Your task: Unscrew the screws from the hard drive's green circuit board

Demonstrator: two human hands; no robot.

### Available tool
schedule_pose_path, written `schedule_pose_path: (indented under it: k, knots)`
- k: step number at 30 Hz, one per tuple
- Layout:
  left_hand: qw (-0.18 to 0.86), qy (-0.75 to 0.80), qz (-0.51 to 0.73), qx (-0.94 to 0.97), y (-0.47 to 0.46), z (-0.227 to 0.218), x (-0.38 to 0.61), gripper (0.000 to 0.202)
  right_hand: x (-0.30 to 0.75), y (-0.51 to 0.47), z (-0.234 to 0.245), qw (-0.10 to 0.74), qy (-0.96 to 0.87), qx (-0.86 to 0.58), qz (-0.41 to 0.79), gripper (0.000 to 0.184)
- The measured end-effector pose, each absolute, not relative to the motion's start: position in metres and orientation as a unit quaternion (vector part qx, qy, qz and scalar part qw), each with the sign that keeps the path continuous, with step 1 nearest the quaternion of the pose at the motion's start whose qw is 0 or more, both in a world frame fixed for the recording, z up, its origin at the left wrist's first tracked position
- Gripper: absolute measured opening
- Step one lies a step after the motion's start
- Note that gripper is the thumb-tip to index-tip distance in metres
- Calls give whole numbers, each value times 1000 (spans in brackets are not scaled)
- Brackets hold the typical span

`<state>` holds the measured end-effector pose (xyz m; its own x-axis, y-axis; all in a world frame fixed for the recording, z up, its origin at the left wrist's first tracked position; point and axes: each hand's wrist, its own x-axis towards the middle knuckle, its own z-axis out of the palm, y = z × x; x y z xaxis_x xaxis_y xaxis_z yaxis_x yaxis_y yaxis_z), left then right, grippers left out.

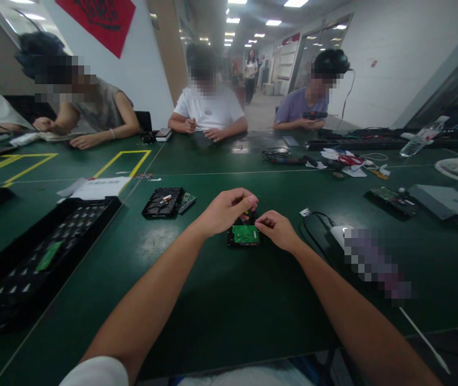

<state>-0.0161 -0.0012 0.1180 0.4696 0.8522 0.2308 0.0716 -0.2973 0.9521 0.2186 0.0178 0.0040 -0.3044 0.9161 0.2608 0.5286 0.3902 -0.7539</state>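
Observation:
A hard drive [232, 242] lies on the green table in front of me, its green circuit board [245, 235] facing up. My left hand [229, 209] is over the drive's far left side, thumb and fingers pinched together. Something small and yellow shows under those fingers, too hidden to name. At the drive's right edge, my right hand [278, 229] has its thumb and forefinger pressed together. Whatever is in that pinch is too small to make out. The drive's far end is partly covered by my left hand.
Left of the hands sit another hard drive [154, 206] and a loose circuit board [187, 202]. A long black tray [104, 206] stands further left. On the right are a cable [313, 236], a hard drive [392, 201] and a bottle [422, 136]. Several people sit opposite.

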Motion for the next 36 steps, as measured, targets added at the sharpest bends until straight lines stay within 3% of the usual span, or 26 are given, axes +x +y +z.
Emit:
schedule_pose_path:
  k: [36]
  knots:
    - [488, 331, 389, 708, -4, 119, -14, 36, 216, 14, 7, 339, -769, -484, 245, 12]
